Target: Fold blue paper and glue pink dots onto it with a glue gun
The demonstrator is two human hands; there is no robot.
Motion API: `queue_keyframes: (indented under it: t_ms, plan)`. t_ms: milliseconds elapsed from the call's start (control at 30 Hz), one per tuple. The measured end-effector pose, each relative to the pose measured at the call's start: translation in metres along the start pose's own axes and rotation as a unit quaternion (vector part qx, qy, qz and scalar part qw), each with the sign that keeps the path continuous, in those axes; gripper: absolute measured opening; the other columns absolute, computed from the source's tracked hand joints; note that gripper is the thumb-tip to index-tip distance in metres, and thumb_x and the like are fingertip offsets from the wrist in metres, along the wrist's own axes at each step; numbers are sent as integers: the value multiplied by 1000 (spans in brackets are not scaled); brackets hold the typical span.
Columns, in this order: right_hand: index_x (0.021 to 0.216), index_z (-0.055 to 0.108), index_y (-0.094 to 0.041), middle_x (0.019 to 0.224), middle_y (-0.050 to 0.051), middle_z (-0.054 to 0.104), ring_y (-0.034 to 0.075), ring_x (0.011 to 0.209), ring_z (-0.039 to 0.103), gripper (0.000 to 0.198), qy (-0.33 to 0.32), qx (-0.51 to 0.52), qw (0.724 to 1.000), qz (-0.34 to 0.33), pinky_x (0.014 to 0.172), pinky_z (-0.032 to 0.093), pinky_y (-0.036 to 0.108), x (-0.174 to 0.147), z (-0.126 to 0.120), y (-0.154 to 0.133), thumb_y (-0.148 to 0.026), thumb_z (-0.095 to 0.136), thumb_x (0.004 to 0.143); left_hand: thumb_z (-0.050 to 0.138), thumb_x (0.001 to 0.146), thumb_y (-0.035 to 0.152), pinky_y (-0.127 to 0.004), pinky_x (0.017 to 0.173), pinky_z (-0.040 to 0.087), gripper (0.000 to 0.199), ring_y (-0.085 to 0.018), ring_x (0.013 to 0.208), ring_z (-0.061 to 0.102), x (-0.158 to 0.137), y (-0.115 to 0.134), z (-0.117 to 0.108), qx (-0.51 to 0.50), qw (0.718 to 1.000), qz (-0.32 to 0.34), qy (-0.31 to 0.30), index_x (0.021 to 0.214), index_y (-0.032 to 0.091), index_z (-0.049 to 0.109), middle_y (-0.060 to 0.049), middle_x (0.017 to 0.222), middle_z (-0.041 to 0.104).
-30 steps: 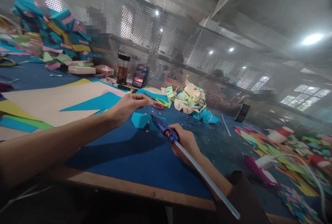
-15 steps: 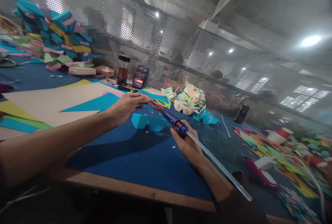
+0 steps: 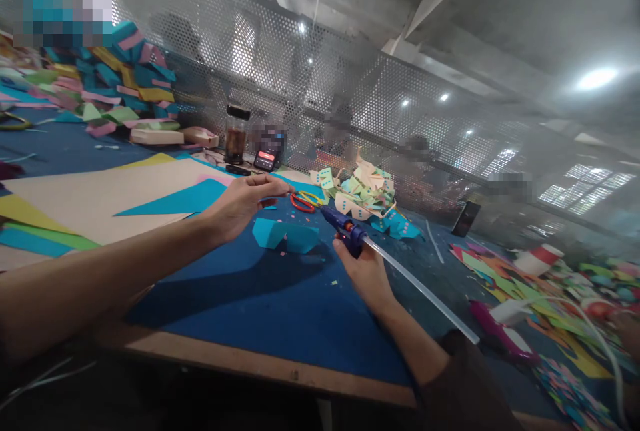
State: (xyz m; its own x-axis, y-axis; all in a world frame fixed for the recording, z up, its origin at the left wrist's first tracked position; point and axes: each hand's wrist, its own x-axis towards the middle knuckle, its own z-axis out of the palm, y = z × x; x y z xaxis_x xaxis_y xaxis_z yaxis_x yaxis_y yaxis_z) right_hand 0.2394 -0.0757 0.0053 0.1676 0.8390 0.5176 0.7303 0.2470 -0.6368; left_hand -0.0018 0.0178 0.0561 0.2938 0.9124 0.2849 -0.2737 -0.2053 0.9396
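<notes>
My right hand [image 3: 367, 274] is wrapped round a dark blue glue gun [image 3: 356, 231], and a long clear glue stick [image 3: 425, 291] sticks out of its back. The nozzle points up and left, toward my other hand. Thumb and fingertips of my left hand [image 3: 243, 204] are pinched together above the table; whatever they hold is too small to make out. Below them, a folded blue paper piece [image 3: 285, 236] stands on the dark blue table top [image 3: 260, 324]. Scissors with red and yellow handles [image 3: 304, 202] lie just beyond the nozzle.
Large paper sheets [image 3: 110, 194] cover the left side. At the back are a jar [image 3: 237, 134], a phone [image 3: 267, 154] and a heap of dotted paper pieces [image 3: 367, 191]. Rightward lie a leaning phone [image 3: 466, 219], a paper cup [image 3: 540, 259], a power strip [image 3: 503, 331] and coloured scraps.
My right hand has drawn the glue gun slightly back to the right, so its nozzle is farther from my left fingertips. My left hand has barely moved.
</notes>
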Motion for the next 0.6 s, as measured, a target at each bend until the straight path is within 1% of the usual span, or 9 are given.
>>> queue_keyframes:
  t_ms: [67, 133, 200, 333, 400, 467, 533, 600]
  plan:
    - [105, 69, -20, 98, 8, 74, 27, 93, 69, 33, 8, 2, 1000, -4, 89, 52, 42, 2, 2, 4, -47, 60, 88, 78, 76, 33, -31, 84, 41, 14, -18, 94, 61, -3, 3, 3, 0, 1000, 8, 2, 75, 20, 74, -2, 92, 74]
    - [106, 69, -20, 99, 9, 74, 27, 95, 69, 34, 15, 5, 1000, -1, 91, 52, 42, 3, 3, 6, -46, 61, 87, 80, 73, 34, -32, 82, 41, 16, -19, 90, 62, -6, 6, 7, 11, 1000, 15, 3, 74, 19, 74, -3, 89, 74]
    - [106, 68, -20, 96, 8, 74, 26, 90, 69, 33, 22, 7, 1000, 4, 86, 53, 39, 3, 3, 4, -46, 60, 87, 82, 71, 36, -34, 83, 42, 18, -20, 89, 63, -8, 8, 9, 27, 999, 23, -2, 73, 20, 75, -4, 86, 74]
    - [101, 66, -20, 84, 5, 73, 21, 75, 67, 32, 32, -8, 999, 5, 67, 52, 29, -1, -2, -8, -48, 59, 88, 82, 71, 39, -34, 86, 44, 16, -21, 90, 65, -11, 6, 11, 49, 998, 29, -39, 75, 23, 78, -3, 84, 76]
    - [100, 65, -20, 76, 2, 70, 19, 67, 65, 30, 39, -28, 999, -9, 60, 48, 26, -4, -4, -15, -47, 58, 88, 81, 72, 40, -33, 87, 45, 16, -21, 92, 65, -11, 4, 11, 64, 996, 15, -56, 76, 25, 78, -2, 86, 76]
    - [101, 63, -21, 70, -1, 66, 18, 61, 62, 27, 43, -48, 998, -22, 57, 46, 25, -6, -6, -19, -44, 57, 88, 82, 70, 42, -33, 87, 45, 18, -22, 93, 65, -13, 3, 12, 84, 994, -7, -64, 75, 25, 78, -2, 86, 76]
    - [103, 62, -21, 68, -1, 65, 18, 57, 61, 25, 42, -63, 997, -31, 57, 45, 26, -7, -7, -20, -40, 56, 88, 83, 68, 42, -33, 87, 45, 20, -23, 93, 65, -14, 3, 13, 101, 992, -35, -70, 77, 24, 79, -3, 86, 76]
    - [105, 62, -21, 71, 0, 66, 19, 58, 62, 25, 37, -75, 996, -43, 57, 44, 26, -7, -7, -20, -39, 56, 88, 83, 68, 42, -34, 88, 46, 23, -23, 94, 65, -16, 2, 14, 109, 989, -59, -82, 82, 24, 79, -3, 89, 77]
